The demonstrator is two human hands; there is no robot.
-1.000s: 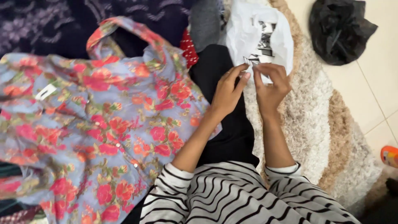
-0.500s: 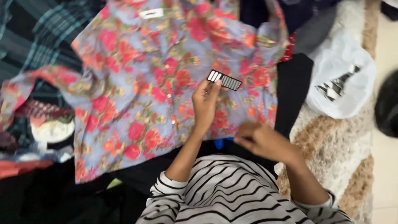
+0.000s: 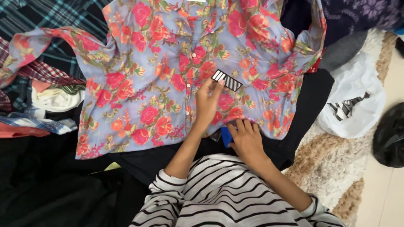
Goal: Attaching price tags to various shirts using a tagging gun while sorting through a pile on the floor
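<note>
A blue blouse [image 3: 168, 71] with red flowers lies spread flat, buttons up, over dark cloth. My left hand [image 3: 208, 103] is raised above its lower front and pinches a small black-and-white striped tag [image 3: 226, 80] between thumb and fingers. My right hand [image 3: 246, 141] rests palm down on the blouse's bottom hem, its fingers apart. A small blue object [image 3: 226, 135] shows just beside those fingers, mostly hidden. Both arms wear black-and-white striped sleeves.
Plaid and checked garments [image 3: 38, 80] are heaped at the left. A white plastic bag [image 3: 355, 103] with a black print lies on a beige shaggy rug [image 3: 336, 164] at the right, next to a black bag [image 3: 391, 134]. Black fabric [image 3: 63, 185] covers the lower left.
The view has shifted left from the white bag onto the blouse. My left hand carried the striped tag over the blouse; my right hand came down onto the hem.
</note>
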